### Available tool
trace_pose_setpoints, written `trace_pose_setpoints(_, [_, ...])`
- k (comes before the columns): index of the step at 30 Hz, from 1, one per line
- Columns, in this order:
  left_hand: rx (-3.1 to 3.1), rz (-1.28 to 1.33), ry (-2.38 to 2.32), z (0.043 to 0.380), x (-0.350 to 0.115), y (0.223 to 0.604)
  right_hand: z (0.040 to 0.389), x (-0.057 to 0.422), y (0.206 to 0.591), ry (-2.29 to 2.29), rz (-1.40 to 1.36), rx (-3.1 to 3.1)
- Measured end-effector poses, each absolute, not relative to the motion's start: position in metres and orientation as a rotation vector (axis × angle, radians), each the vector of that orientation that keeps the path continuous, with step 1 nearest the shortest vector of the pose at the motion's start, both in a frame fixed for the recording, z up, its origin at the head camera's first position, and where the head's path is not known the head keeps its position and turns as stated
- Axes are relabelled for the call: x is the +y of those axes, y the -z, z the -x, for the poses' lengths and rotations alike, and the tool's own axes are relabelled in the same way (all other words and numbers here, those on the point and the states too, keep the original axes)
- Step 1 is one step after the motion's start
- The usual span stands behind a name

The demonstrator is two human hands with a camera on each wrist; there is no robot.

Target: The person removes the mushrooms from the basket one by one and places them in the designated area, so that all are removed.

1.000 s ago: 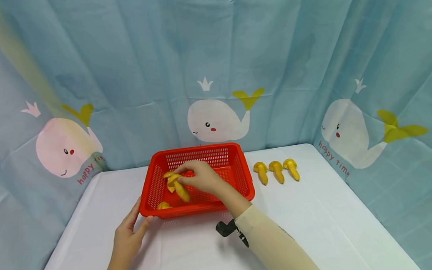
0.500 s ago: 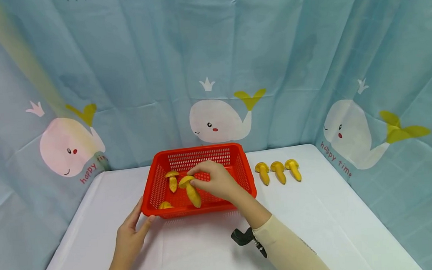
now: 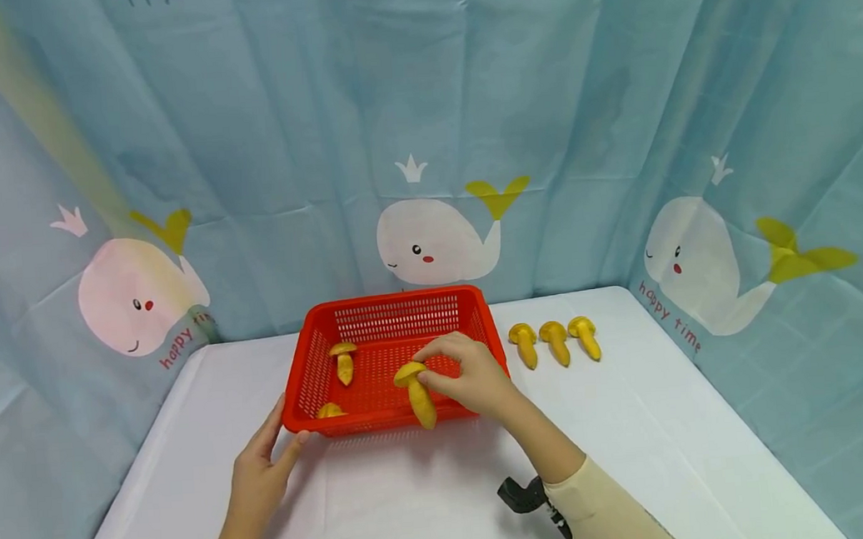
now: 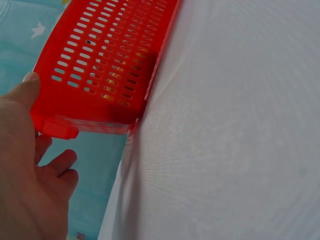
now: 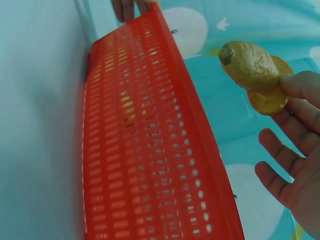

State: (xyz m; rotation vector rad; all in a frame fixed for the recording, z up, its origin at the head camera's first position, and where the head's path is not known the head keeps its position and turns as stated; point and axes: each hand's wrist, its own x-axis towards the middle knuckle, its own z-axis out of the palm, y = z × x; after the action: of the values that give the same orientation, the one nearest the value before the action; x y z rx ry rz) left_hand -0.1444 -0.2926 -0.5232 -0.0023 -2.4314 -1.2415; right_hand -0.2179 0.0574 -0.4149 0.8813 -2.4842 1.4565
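Note:
Between thumb and fingers, my right hand (image 3: 472, 375) pinches a yellow mushroom (image 3: 421, 397) by its cap end. In the head view it hangs over the near rim of the red basket (image 3: 490, 332), stem pointing down. The right wrist view shows the mushroom (image 5: 252, 67) up close, dark stem tip outward. My left hand (image 3: 260, 473) grips the basket's near left corner; in the left wrist view the thumb lies on the rim and the fingers curl below it. Inside the basket are one mushroom (image 3: 344, 363) at the left and another (image 3: 330, 410), mostly hidden behind the near wall.
Three more yellow mushrooms (image 3: 554, 343) lie in a row on the white tablecloth (image 3: 638, 422), right of the basket. A blue curtain (image 3: 302, 145) with whale prints hangs behind and along both sides of the table.
My right hand has lifted the mushroom away from the one beside it in the basket and carried it right and nearer, over the front rim. My left hand stays at the corner.

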Motion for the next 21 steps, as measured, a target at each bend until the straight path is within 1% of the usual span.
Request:
trace_pose_setpoints(13, [-2.408, 0.031, 1.259, 0.143, -0.292, 0.524, 0.209, 0.101, 0.424, -1.421, -0.802, -2.44])
trace_pose_setpoints(21, [-2.439, -0.006, 1.263, 0.144, -0.292, 0.523, 0.206, 0.12, 0.424, -1.452, -0.779, -2.432])
